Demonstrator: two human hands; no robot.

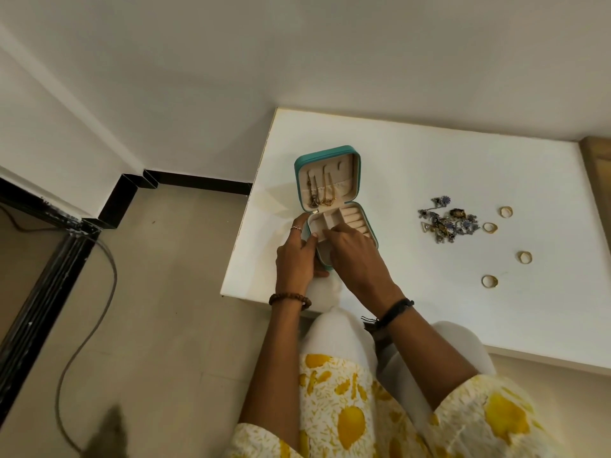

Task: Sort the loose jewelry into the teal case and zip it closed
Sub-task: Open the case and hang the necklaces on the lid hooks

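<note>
The teal case [330, 200] lies open on the white table's [429, 309] left side, necklaces [319, 193] hanging in its far lid. Your left hand [296, 256] grips the near tray's left edge. Your right hand [355, 256] reaches into the tray, fingertips hidden; you cannot tell whether they pinch anything. A tangled jewelry pile [448, 223] and four gold rings [489, 227] lie well apart, right.

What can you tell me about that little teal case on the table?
The teal case is small, square and round-cornered, lying wide open near the white table's left edge. Its lining looks like beige velvet. Chains hang in the lid; the base has open compartments and ring rolls. The left hand holds the base's near-left side while the right hand reaches its fingers into a compartment.
</note>
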